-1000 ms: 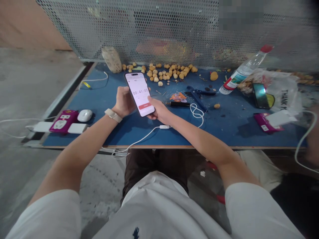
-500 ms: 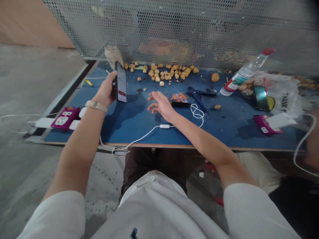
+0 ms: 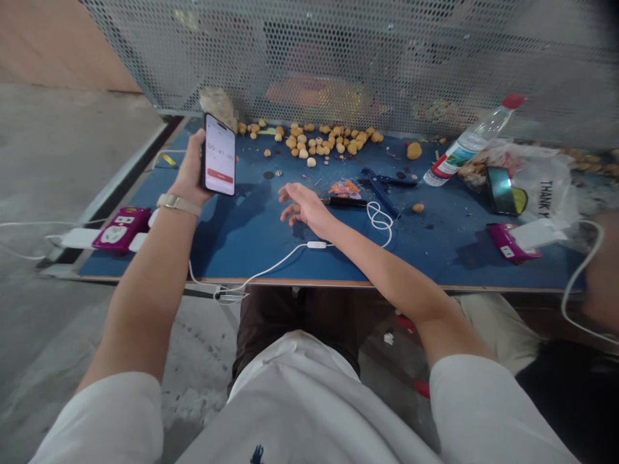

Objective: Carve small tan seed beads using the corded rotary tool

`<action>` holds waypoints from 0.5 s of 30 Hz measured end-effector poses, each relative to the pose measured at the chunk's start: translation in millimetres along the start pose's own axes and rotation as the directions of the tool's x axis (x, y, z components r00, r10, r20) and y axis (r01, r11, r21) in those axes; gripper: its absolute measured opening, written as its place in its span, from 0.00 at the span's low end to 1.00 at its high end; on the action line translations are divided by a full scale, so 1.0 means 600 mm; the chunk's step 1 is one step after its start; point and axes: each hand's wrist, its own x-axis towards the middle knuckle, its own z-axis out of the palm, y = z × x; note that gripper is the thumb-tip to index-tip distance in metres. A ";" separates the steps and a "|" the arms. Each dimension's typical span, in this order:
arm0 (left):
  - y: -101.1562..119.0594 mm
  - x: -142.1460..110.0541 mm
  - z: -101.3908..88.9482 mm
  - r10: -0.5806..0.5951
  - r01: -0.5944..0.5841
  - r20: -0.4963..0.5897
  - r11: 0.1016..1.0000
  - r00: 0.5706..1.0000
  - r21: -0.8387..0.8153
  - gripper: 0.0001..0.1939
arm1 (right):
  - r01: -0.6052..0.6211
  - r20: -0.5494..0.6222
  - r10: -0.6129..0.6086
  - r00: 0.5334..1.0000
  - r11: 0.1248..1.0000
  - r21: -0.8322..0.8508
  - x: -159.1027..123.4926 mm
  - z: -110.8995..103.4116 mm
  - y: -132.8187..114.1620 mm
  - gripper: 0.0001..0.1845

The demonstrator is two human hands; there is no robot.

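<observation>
Upright in my left hand (image 3: 192,169) is a smartphone (image 3: 220,154), its lit screen facing me with timer digits and a red button. The hand is closed around its left edge and back. My right hand (image 3: 304,209) hovers over the middle of the blue tabletop (image 3: 261,251), fingers apart and holding nothing. Just right of it lie a black-handled tool (image 3: 347,202), a white cable with an inline switch (image 3: 316,245), and a small heap of orange and purple bits (image 3: 345,188). Blue-handled pliers (image 3: 382,192) rest beyond these.
Several round tan beads or nuts (image 3: 333,138) lie along the perforated metal panel (image 3: 309,51). Purple power strips sit at the left (image 3: 118,231) and right (image 3: 507,243). A tilted plastic bottle (image 3: 471,145), a second phone (image 3: 501,191) and a plastic bag (image 3: 549,183) occupy the right side.
My right hand has let go of the phone and opened. My left hand has carried the phone left, and its screen, briefly turned sideways, faces me again.
</observation>
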 end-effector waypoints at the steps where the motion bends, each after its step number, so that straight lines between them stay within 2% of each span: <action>1: 0.000 0.000 0.000 0.000 0.000 -0.005 1.000 1.000 -0.004 0.30 | 0.003 0.007 -0.003 1.000 1.000 0.001 0.000 0.000 0.001 0.36; 15: 0.009 -0.005 0.001 -0.033 0.034 0.015 0.996 0.999 -0.083 0.32 | -0.023 0.056 0.024 0.998 0.999 -0.026 -0.007 0.008 -0.002 0.37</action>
